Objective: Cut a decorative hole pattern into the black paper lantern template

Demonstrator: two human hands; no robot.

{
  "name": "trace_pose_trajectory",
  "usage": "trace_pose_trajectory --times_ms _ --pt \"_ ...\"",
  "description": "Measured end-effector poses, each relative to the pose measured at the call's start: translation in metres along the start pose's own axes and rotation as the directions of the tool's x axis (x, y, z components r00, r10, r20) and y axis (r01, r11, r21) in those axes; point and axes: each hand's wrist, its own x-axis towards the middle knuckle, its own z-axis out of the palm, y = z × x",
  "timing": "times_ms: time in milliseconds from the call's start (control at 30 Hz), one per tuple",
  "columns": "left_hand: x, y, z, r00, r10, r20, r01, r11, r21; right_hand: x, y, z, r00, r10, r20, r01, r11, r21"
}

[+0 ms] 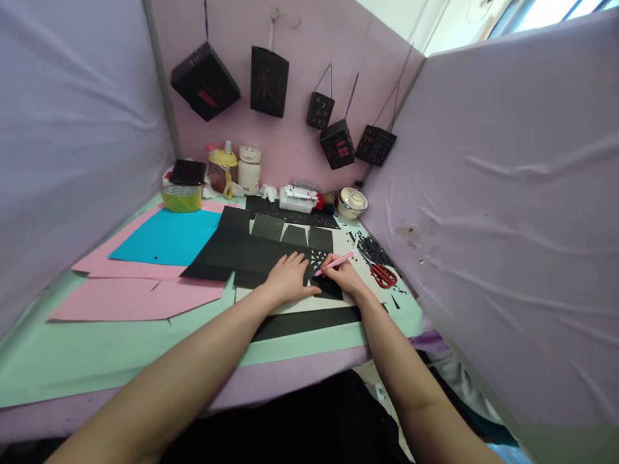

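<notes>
A large sheet of black paper [264,254] with tabbed flaps lies across the table. Its right part has a cluster of small cut-out shapes [318,259]. My left hand [289,278] rests flat on the sheet just left of these cut-outs, fingers spread and thumb stretched to the right. In my right hand [347,277] is a slim pink pen-shaped craft knife [338,261], pinched like a pencil. Its tip points down and left at the black paper by the cut-outs; whether it touches is too small to tell. A white board [309,305] shows beneath the sheet.
Red-handled scissors [383,276] and black paper scraps [372,248] lie at right. Blue [167,238] and pink sheets [140,299] cover the left. A tape roll [182,198], a white bottle [249,171], a plastic box [297,201] and a lidded bowl [352,202] line the back. Black paper lanterns [269,82] hang above.
</notes>
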Motion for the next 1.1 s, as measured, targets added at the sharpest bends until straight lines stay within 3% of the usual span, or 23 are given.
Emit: trace_pose_trajectory --times_ms 1100 --pt "-0.0006 0.0003 -0.0004 1.000 0.002 0.005 -0.002 1.000 -0.022 0.0062 0.0079 -0.0032 0.997 -0.018 -0.069 0.015 0.999 -0.049"
